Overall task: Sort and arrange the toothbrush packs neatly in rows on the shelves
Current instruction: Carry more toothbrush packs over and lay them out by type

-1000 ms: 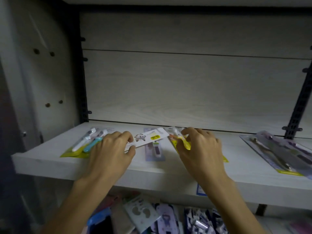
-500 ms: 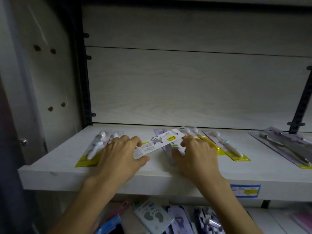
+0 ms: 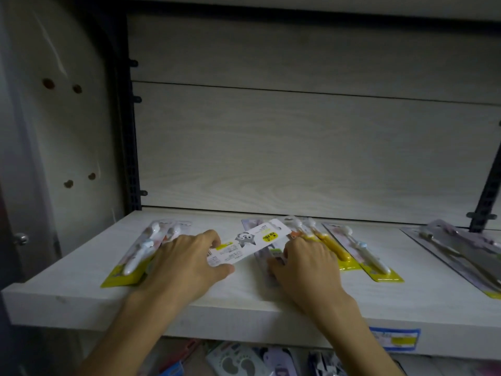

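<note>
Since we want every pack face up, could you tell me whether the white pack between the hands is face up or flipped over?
Flipped over: the white pack shows printed text and a barcode, with no toothbrush visible.

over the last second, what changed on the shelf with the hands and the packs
The right hand left the yellow-handled pack and moved left to the purple pack under the tilted white pack, fingers curled at its edge. The left hand kept pinching the white pack's near end. That pack stayed slanted across the purple one; the leftmost pack and the packs on the right lie as before. The camera shifted, so small moves are unclear.
</note>
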Tool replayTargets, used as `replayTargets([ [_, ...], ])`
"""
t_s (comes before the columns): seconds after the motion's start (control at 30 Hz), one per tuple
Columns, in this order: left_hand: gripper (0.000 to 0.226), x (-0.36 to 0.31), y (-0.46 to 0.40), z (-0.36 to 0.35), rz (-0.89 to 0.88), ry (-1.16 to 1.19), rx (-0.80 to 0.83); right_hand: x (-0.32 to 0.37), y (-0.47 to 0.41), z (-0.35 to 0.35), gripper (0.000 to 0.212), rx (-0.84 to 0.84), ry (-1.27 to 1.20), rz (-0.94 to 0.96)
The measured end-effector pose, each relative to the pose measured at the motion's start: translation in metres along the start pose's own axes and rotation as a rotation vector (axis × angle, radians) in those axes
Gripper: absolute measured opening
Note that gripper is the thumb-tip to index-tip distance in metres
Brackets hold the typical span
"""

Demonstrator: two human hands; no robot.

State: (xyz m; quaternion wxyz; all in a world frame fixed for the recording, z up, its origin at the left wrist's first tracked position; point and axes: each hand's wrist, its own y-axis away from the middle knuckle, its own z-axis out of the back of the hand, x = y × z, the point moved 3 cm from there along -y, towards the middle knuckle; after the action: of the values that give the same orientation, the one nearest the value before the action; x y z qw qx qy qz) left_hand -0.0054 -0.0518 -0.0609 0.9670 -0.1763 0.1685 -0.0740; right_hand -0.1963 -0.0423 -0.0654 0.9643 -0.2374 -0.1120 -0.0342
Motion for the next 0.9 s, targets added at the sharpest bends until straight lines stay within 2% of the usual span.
replayTargets([
  [0.17,0.050,-0.005,-0.001,0.003,0.009,-0.029,-0.071,-0.003,-0.002,-0.001,0.026,-0.024,0.024,0.010],
  [0.27,0.047,-0.005,0.000,0.007,0.044,-0.037,-0.108,-0.007,-0.003,0.002,0.025,-0.081,0.023,0.002],
  [0.57,0.039,-0.005,0.008,0.016,0.093,0.115,-0.202,-0.016,0.004,0.018,0.020,-0.196,-0.071,0.011],
  [0.8,0.018,-0.009,0.009,0.019,-0.009,0.138,-0.247,-0.014,0.009,0.028,0.024,-0.289,-0.073,0.033],
  [0.9,0.014,-0.011,0.009,0.023,0.012,0.116,-0.281,-0.013,0.009,0.031,0.025,-0.325,-0.087,0.046],
])
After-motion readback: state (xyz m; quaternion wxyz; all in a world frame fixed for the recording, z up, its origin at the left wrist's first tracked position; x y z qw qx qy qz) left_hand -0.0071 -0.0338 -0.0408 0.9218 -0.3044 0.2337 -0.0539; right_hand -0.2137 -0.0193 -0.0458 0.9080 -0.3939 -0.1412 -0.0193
